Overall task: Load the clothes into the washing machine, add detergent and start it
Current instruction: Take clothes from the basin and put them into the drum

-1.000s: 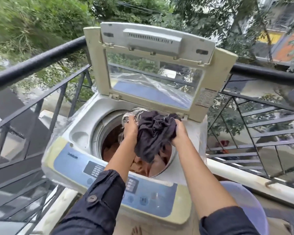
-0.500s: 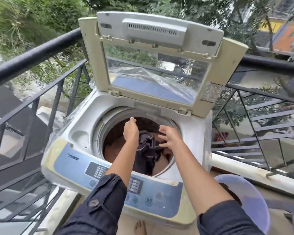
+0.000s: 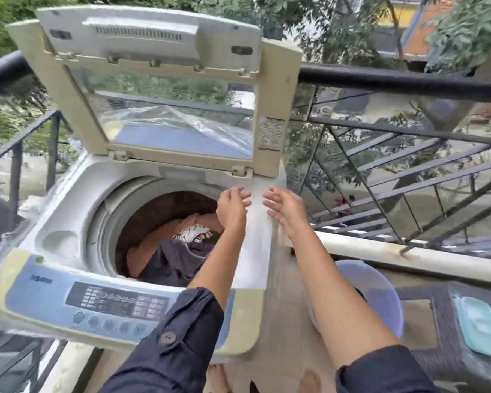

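Note:
A top-loading washing machine (image 3: 68,211) stands on a balcony with its lid (image 3: 159,80) propped up. Inside the drum lie a dark garment (image 3: 173,259), an orange-brown cloth (image 3: 150,239) and a printed white piece (image 3: 193,234). My left hand (image 3: 233,208) hovers above the drum's right rim, fingers relaxed and holding nothing. My right hand (image 3: 287,211) is just right of it, over the machine's right edge, fingers spread and empty. The blue control panel (image 3: 97,302) runs along the front.
A black metal railing (image 3: 394,80) surrounds the balcony behind and beside the machine. A pale purple basin (image 3: 380,296) sits on the floor to the right. A dark wicker stand (image 3: 442,336) with a teal lid (image 3: 479,324) is at far right.
Both hands let go of the dark garment, which now lies in the drum. The hands have lifted out and shifted right, over the machine's right rim.

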